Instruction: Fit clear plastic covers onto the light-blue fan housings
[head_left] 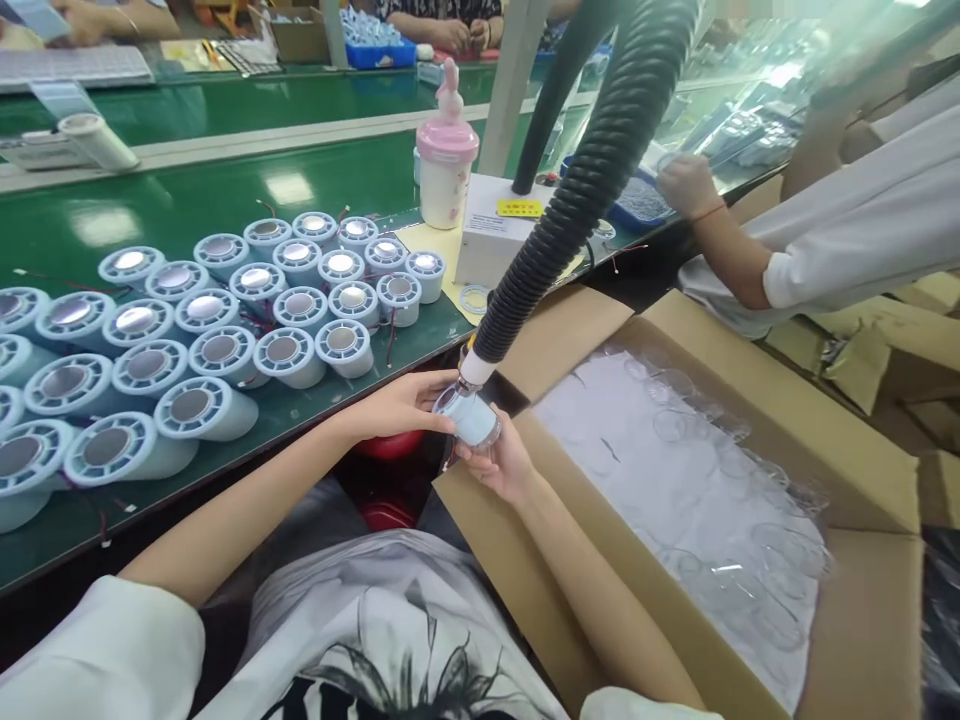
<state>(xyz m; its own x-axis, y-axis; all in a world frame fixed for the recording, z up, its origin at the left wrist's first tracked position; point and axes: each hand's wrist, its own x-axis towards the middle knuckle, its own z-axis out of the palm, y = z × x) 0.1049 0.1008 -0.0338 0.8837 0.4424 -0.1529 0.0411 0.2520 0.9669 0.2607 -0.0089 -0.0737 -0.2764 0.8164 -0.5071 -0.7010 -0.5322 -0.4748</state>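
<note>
Both of my hands hold a light blue cylindrical housing [475,420] with a clear cover round its lower end, tilted in front of my body. My left hand [409,405] grips its upper left side, the thumb along the near side. From the right and below, my right hand [504,462] has its fingers wrapped round the clear end. The white nozzle tip of a black corrugated hose [559,225] comes down right at the top of the housing; whether they touch is hard to see. Rows of similar light blue housings [221,350] with round metal discs and thin wires stand on the green table to the left.
A cardboard box [570,610] with clear round covers [780,560] on white sheeting lies open at right. Behind the hose stand a white device [487,225] and a pink-lidded cup [448,150]. A co-worker's arm [724,245] reaches in at right; other hands work across the belt.
</note>
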